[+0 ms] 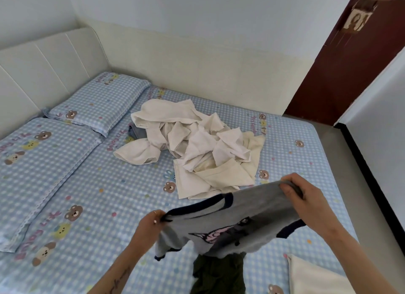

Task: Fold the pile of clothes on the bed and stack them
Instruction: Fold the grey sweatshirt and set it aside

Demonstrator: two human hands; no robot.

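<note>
Head cam shows the grey t-shirt held up in the air over the near edge of the bed, print side facing up, navy trim at collar and sleeves. Left hand is pinching one shoulder, right hand is clamped on the other, so both are busy gripping fabric. I'd say the trick here is to pull the shoulders taut and even, then lay it flat on a bare patch of sheet before folding, not on the dark green garment dangling below it. Further back the pile of white clothes is waiting mid-bed, with a cream folded piece at the near right and two pillows off left.
</note>
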